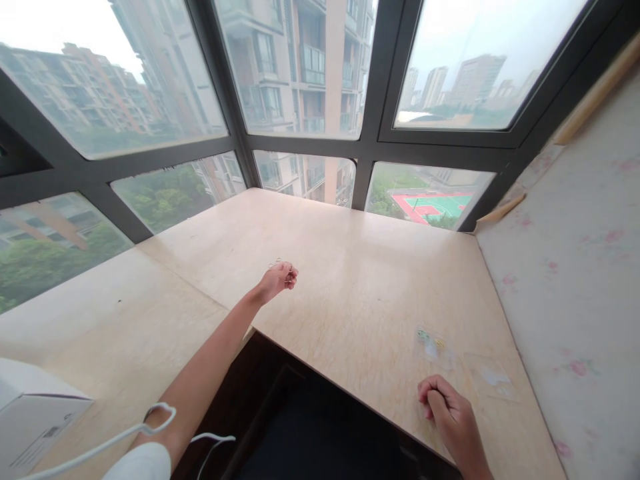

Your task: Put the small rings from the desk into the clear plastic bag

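My left hand (280, 279) reaches out over the middle of the pale wooden tabletop (340, 287), its fingers curled closed. Thin wire-like loops (277, 262) show at its upper edge, too small to name. Near the front right edge, my right hand (450, 417) is closed in a fist, and whatever it may hold is hidden. Just beyond that fist lies a small clear plastic bag (431, 347) with tiny green and yellow pieces. To its right is a second clear bag (493, 378) with a whitish patch.
A white box (37, 417) stands at the lower left, and a white cable (105, 440) passes by my left forearm. Dark-framed windows (367, 133) border the far side. A flowered wall (585, 287) closes off the right. The tabletop has a cut-out corner over a dark space (320, 427).
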`<state>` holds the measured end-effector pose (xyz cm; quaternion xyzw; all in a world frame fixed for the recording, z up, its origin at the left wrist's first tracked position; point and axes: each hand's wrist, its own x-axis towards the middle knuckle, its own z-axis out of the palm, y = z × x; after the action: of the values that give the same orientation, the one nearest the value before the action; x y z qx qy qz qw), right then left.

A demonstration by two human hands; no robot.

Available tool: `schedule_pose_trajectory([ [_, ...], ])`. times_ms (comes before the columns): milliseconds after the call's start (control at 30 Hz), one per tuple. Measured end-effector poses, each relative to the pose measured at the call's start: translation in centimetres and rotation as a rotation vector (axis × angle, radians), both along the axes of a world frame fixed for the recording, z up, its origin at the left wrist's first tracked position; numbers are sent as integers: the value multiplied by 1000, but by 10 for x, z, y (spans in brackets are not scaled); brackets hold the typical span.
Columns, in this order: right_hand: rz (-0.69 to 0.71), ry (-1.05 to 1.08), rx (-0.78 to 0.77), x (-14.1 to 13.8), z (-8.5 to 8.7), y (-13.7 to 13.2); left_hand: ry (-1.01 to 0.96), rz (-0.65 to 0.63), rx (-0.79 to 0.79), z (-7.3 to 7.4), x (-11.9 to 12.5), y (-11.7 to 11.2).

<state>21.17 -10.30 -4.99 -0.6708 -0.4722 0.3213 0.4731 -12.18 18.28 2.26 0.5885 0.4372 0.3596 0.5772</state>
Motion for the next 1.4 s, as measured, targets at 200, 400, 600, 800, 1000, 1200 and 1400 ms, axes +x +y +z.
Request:
schedule_pose_trajectory([
  [200, -37, -9, 22, -6, 8, 3, -336, -265, -161, 25, 68, -27],
  [400, -59, -5, 48, -8, 9, 4, -432, -357, -95, 24, 126, -53],
  [600, -79, 4, 59, -9, 12, 5, -163, -492, 157, 3, 183, -87],
  [800, -81, 23, 69, -9, 10, 5, 111, -581, 412, -12, 226, -116],
  [1000, -84, 5, 57, -10, 14, 5, 211, -684, 354, -22, 234, -119],
  [1200, -80, -14, 46, -10, 19, 6, 117, -539, 260, -21, 221, -113],
  [1400, -172, 255, 172, -7, 14, 1, 117, -406, 295, -17, 206, -122],
])
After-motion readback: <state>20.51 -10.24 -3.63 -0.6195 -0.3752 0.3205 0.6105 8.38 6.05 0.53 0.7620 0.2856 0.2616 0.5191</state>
